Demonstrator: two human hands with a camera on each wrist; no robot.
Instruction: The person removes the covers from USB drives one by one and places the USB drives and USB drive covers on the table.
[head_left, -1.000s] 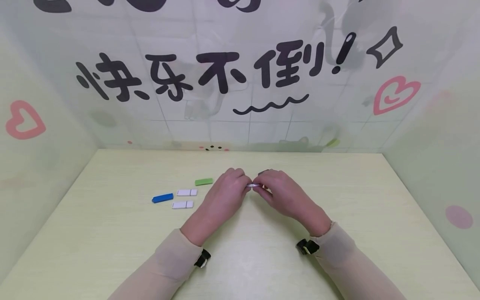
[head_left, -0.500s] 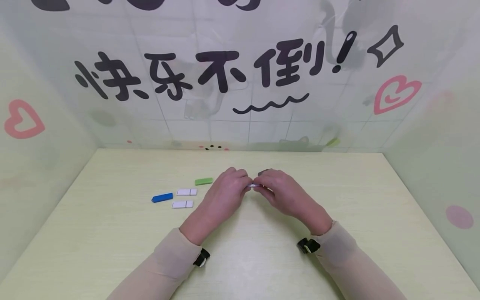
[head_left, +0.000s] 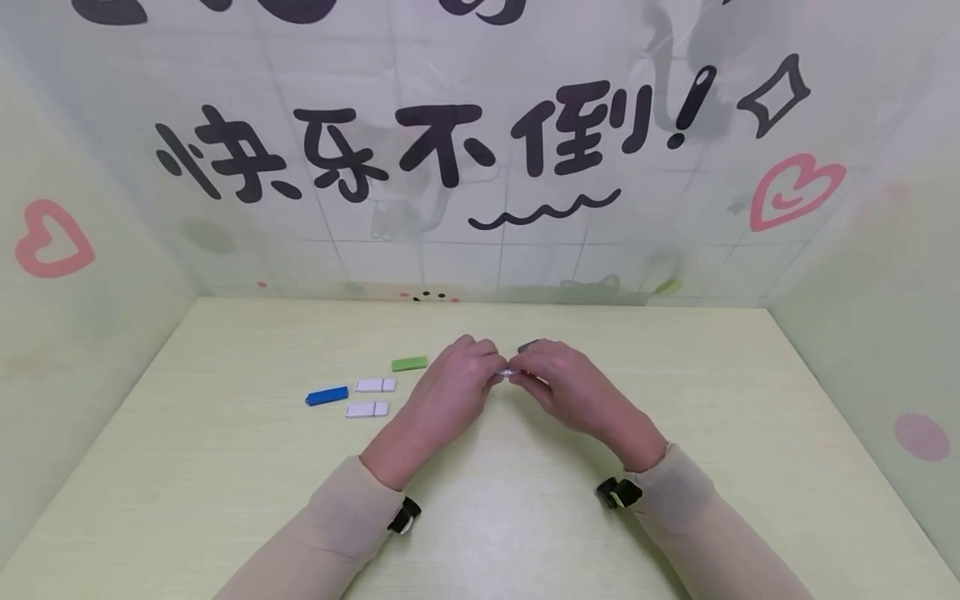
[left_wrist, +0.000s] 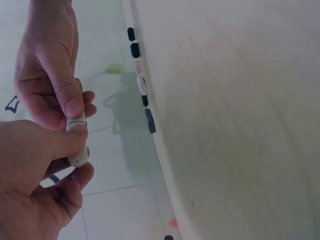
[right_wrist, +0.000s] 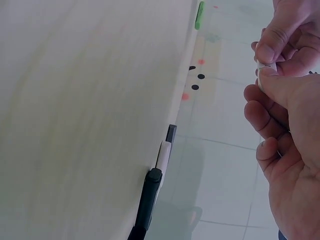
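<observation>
A slim white USB stick with a rounded end and a thin green band is held between both hands above the table. My left hand pinches one end with thumb and fingers; the left wrist view shows its rounded tip poking out below the thumb. The other end is pinched by my right hand, whose thumb lies by the band. In the right wrist view, fingers cover most of the white stick. The two hands meet at the middle of the stick.
Left of the hands lie two white capped sticks, a blue stick and a green one. A dark piece shows behind the right hand. Several dark and white pieces line up along the table in the left wrist view.
Both hands keep nearly the same pose on the white USB stick. The head view shifts very slightly; the pieces on the table have not moved.
</observation>
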